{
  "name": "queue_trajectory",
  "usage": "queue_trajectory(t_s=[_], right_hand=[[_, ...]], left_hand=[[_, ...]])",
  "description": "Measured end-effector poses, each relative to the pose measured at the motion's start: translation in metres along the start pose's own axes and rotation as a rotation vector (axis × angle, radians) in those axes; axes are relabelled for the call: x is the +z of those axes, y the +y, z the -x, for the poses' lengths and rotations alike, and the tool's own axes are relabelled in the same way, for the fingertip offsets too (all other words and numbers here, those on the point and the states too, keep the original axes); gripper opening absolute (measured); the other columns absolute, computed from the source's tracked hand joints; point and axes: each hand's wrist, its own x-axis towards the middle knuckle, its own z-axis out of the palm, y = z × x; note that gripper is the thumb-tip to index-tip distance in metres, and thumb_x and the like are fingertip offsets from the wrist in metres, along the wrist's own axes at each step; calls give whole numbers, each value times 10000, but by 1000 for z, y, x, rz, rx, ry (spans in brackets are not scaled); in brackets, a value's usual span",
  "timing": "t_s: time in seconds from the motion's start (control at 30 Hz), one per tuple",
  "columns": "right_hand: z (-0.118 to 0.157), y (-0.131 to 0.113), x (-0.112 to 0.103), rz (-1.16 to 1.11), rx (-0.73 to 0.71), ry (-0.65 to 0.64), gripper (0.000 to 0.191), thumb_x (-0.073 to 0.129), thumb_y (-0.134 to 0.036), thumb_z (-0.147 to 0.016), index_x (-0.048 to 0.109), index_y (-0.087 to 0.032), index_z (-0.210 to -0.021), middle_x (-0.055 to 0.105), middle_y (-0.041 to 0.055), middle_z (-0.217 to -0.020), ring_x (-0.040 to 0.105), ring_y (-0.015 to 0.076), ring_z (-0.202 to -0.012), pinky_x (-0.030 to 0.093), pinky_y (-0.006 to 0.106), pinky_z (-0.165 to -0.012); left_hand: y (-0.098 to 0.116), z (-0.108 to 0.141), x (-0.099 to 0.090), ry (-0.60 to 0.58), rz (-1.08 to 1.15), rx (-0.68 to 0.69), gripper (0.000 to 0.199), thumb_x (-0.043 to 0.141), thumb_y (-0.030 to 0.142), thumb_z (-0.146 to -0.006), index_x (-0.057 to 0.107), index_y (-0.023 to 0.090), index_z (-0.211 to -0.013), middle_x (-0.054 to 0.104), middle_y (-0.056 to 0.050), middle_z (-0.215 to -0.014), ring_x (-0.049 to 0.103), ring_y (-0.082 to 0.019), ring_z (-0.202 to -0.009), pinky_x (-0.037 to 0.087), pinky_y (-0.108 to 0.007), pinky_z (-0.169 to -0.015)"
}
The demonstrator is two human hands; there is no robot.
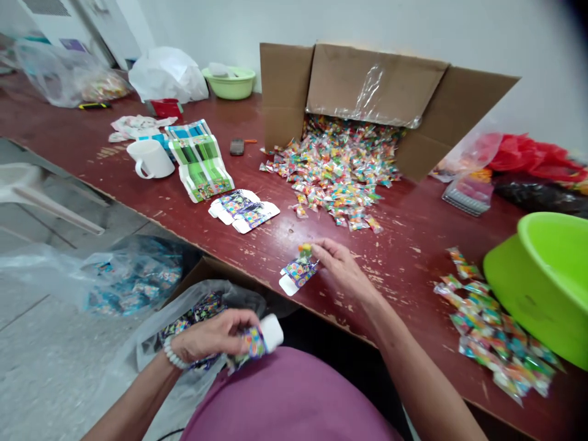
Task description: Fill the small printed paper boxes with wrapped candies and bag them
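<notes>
Over my lap, my left hand is closed around a small printed carton with its white flap standing out. At the table's front edge, my right hand pinches a small wrapped candy in yellow, orange and green. That candy is at the end of a second small purple printed carton, which lies on the table with a white flap toward me. Whether my right fingertips also touch this carton I cannot tell. Flat unfolded cartons rest farther back on the table.
Wrapped candies spill from a tipped cardboard box. More candy packets lie beside a green basin. A white mug stands near green printed card sheets. Below left, a plastic bag holds printed cartons.
</notes>
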Motion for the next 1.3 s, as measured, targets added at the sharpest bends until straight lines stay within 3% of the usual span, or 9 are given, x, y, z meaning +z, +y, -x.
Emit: queue_trajectory(t_s=[0.13,0.3,0.47,0.6,0.7,0.8,0.93,1.13,1.3], right_hand=[[38,-14,31,-343,100,-83,274,680,-434,-852,671,-188,-973,715,39,-898,647,164,-767,514,304,-743],[47,-15,40,-169,65,-69,253,671,-413,-859,689,-184,-966,689,31,-824,609,155,-695,499,289,-669],[50,-22,30,122,-157,-108,233,551,-337,-943,752,-234,-1001,696,58,-972,634,190,-854,493,335,-797],[50,-20,28,-6,-83,-35,245,578,-361,-929,737,-216,-1044,730,70,-1019,670,211,-899,511,359,-839],[50,-16,28,-88,-2,47,233,667,-380,-866,727,-184,-978,753,66,-906,685,203,-784,535,337,-750],[53,-20,30,37,-80,87,147,692,-331,-843,735,-196,-882,742,47,-808,665,185,-704,522,308,-678],[55,-30,32,104,-231,-67,111,671,-298,-868,757,-232,-845,733,33,-818,667,182,-763,513,310,-733],[53,-22,29,-332,46,72,287,721,-430,-825,710,-214,-1012,724,46,-973,655,178,-833,519,311,-774],[58,-14,39,-454,179,-78,374,756,-443,-778,668,-209,-1056,677,13,-889,588,119,-683,477,244,-625]], left_hand=[[14,-11,20,146,176,182,336,626,282,-836,527,201,-1147,681,-64,-1058,676,-171,-759,456,-278,-689],[31,-18,44,125,139,226,327,565,238,-866,457,194,-1172,684,-65,-985,658,-154,-729,475,-283,-694],[38,-21,58,185,141,272,321,523,197,-832,477,198,-1149,646,-34,-918,607,-128,-660,468,-262,-630],[41,-22,62,195,170,282,337,504,162,-797,480,194,-1132,647,-30,-888,604,-128,-627,468,-264,-614],[43,-22,64,197,181,280,339,515,159,-793,494,190,-1130,647,-32,-882,599,-131,-643,486,-264,-617],[46,-23,67,225,190,274,337,541,154,-785,511,196,-1118,639,-26,-881,586,-132,-682,505,-254,-617],[47,-28,70,241,218,295,335,594,156,-758,534,196,-1086,635,-14,-851,606,-141,-686,513,-246,-600],[43,-37,71,321,485,287,474,481,554,-914,588,135,-1109,704,-79,-757,635,-169,-502,481,-254,-477],[44,-39,73,363,492,306,430,547,501,-890,644,113,-1048,715,-89,-712,631,-168,-498,496,-246,-463]])
